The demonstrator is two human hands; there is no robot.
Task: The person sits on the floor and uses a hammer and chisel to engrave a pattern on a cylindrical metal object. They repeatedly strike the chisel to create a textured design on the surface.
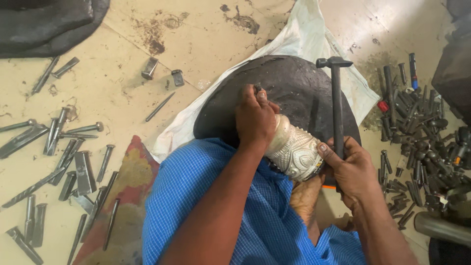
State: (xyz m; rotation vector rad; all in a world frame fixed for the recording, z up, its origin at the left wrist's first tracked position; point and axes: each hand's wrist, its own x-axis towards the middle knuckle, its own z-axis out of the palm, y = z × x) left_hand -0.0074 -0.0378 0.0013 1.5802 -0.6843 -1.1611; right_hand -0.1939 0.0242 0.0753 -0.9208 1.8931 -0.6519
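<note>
Two hands work: left hand [255, 120] clamps a punch [257, 89] against the silver vessel [294, 149], steadying it; right hand [348, 169] grips the hammer [336, 98] upright.

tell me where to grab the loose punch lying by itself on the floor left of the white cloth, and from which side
Take the thin punch at its middle, fingers coming straight down from above and closing across its narrow width. It lies flat on the floor, slanting from lower left to upper right, with bare floor on both long sides, so a pinch across the shaft looks easiest. The pointed lower-left end is best avoided.
</note>
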